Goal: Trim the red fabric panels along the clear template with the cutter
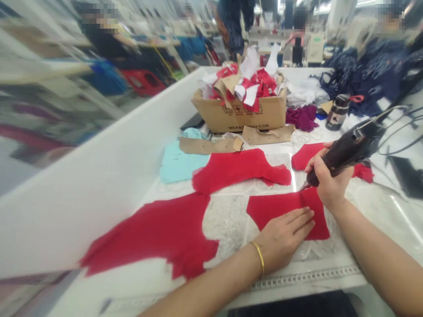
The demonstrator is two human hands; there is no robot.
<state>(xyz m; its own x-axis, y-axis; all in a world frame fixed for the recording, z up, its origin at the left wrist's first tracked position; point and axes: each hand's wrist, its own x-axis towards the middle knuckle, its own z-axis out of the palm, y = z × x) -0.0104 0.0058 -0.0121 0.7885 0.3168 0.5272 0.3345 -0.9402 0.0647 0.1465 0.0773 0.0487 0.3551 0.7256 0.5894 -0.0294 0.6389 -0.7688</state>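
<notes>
My left hand (284,237), a yellow bangle at its wrist, lies flat with fingers stretched out on a red fabric piece (267,207). My right hand (332,185) is wrapped round a black corded power tool (352,145), tilted so its narrow tip points down-left at the fabric's far edge. I cannot tell whether the tip touches the cloth. Behind that edge lies another red piece (234,169), and a larger red piece (148,233) spreads to the left. More red fabric (307,156) shows beyond my right hand.
A cardboard box (241,116) heaped with scraps stands at the back. Brown card strips (208,145) and light-blue sheets (181,160) lie before it. A dark bottle (337,112) stands right. A measuring tape (304,278) runs along the front; a white side wall (99,176) borders the left.
</notes>
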